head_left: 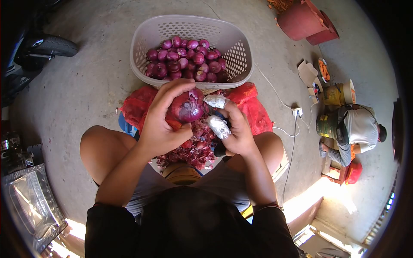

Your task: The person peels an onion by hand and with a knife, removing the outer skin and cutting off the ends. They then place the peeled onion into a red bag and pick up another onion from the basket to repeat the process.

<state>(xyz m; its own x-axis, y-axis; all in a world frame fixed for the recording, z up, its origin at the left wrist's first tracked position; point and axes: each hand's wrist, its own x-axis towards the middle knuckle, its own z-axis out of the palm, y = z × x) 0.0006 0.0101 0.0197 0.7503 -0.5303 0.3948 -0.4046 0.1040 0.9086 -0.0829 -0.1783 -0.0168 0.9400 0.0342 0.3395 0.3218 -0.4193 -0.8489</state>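
Note:
My left hand is wrapped round a large purple-red onion, its root end facing up. Silvery wrapping covers the tips of the thumb and forefinger of my right hand. These two fingers are apart, close to the onion's right side; the other fingers are mostly hidden. Below my hands lies a heap of onion skins, with red mesh bags on both sides. Beyond them, a grey perforated basket holds several purple onions.
A co-worker bends over at the right, near yellow buckets. Reddish tubs stand at the upper right. A power socket and cables lie on the floor. A wheel is at the upper left.

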